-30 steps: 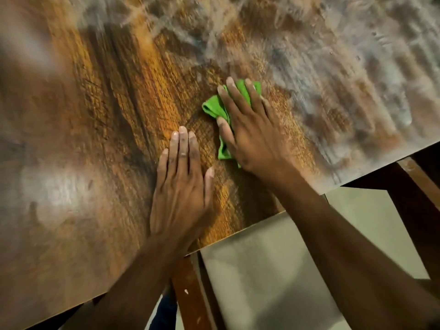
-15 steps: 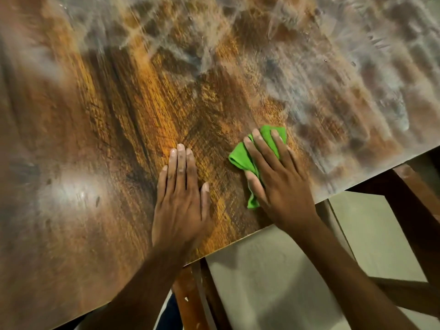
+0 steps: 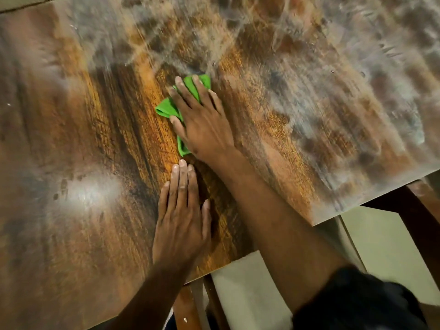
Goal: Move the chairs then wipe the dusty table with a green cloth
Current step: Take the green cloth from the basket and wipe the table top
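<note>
Right hand (image 3: pixel 204 122) flat on cloth (image 3: pixel 167 108) — slid back up table (image 3: pixel 309 115); left hand (image 3: pixel 182 217) flat, holding nothing — dust left.

Two bare hands and forearms in head view. Left hand (image 3: pixel 182 225) had pale dust on the nails and fingertips, heaviest on the index nail. Right hand (image 3: pixel 202 125) showed the same pale film on its nails. No rings, watch or bands showed on either wrist. Left forearm was bare as far as the frame edge. Right arm was bare up past the elbow, then a dark, near-black sleeve (image 3: pixel 362 303) covered the upper arm, its edge motion-blurred and fabric detail unreadable.
</note>
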Demonstrator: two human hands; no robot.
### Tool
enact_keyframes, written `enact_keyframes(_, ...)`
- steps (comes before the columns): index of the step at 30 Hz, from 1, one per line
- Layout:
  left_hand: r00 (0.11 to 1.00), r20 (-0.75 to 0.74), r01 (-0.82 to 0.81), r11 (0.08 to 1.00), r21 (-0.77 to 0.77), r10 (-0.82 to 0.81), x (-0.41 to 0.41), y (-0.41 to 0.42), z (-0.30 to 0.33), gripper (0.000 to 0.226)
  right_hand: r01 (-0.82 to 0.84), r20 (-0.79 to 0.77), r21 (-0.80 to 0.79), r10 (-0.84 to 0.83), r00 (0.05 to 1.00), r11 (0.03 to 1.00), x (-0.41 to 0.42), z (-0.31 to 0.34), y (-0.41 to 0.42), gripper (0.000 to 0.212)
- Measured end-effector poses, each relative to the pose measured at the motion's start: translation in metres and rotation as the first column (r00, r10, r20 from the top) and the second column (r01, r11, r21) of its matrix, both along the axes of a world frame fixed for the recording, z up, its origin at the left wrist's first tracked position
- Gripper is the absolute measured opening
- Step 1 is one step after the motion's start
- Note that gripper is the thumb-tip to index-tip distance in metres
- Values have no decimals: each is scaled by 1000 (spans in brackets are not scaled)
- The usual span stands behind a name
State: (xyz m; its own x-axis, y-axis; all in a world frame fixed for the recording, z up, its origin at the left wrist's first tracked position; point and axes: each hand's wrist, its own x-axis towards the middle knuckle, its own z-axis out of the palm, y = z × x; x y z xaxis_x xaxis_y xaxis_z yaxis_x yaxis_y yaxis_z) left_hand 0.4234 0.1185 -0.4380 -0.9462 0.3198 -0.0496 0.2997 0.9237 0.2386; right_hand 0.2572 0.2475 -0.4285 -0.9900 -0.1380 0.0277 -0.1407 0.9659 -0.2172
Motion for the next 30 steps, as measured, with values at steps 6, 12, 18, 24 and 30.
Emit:
enact_keyframes(6,1000,-9,-3,999,48,4,0,0,-1,68,-32,-29,-13,32,999,999,23,-2,28,60)
enact_keyframes(12,1000,-6,-2,999,38,3,0,2,3,70,83,79,28,-85,993,996,174,15,115,62)
enact_keyframes(18,1000,-13,-6,1000,24,7,1,3,4,70,152,110,3,-151,982,988,203,15,133,62)
enact_keyframes(24,1000,-9,-1,999,37,2,1,2,2,70,158,-20,-12,-158,987,987,83,3,129,60)
enact_keyframes(30,1000,0,-9,998,70,9,0,0,-2,70,83,13,36,-83,996,996,-15,1,91,63)
